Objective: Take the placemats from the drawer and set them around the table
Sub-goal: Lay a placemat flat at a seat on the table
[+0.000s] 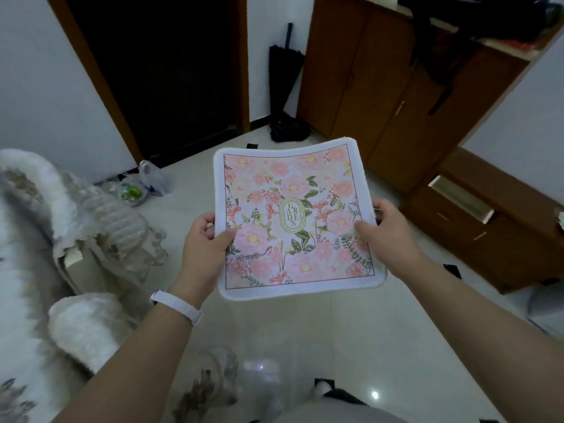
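fingers (210, 219) hidden under placemat (297, 218)

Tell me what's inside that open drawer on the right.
The open drawer in the low wooden cabinet shows only a pale lining along its slit. Whether more placemats remain inside cannot be seen; the drawer's depth is hidden at this angle.

floor (381, 325): pale glossy tile under me | walls (36, 87): white | doorway (158, 74): dark, wood-framed, ahead of me | wooden cabinet (381, 87): to my right | low drawer unit (488, 233): one drawer open | black umbrella (283, 77): leaning in corner
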A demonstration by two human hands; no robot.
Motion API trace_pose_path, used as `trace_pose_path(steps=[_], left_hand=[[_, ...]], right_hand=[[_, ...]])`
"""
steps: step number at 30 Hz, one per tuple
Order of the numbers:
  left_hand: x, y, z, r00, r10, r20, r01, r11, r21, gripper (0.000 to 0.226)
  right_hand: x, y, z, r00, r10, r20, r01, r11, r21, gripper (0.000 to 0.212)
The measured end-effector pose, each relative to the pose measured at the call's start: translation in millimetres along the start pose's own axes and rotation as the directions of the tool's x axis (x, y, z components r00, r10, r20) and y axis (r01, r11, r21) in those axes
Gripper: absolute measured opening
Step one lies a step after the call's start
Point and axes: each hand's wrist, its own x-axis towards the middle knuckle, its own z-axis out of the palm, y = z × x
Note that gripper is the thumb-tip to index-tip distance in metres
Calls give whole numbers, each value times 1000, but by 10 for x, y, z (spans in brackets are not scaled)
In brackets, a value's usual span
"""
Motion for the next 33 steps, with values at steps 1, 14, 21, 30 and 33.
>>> trace_pose_path(steps=[1,14,21,30,33], left_hand=[[91,10,-49,1000,-3,-22,3,1000,-3,23],[1267,354,-312,904,-70,-421,62,998,-31,24],[1681,747,-396,793,-17,-608,16,1000,-7,23],[1795,960,-779,651,54,-757,-23,998,51,23],[1814,951,-954,614,44,-788,-34,999,29,23]], right_hand=[[128,-68,91,1000,-14,22,14,1000,-10,26],[2136,-848,1383,912,-181,368,181,983,34,28],[2938,-1510,1929,789,-265,554,231,964,131,26],[3159,-2063,2632,656,-322,683,257,946,200,23],[3138,-2230,2921,607,-332,722,272,940,204,27]])
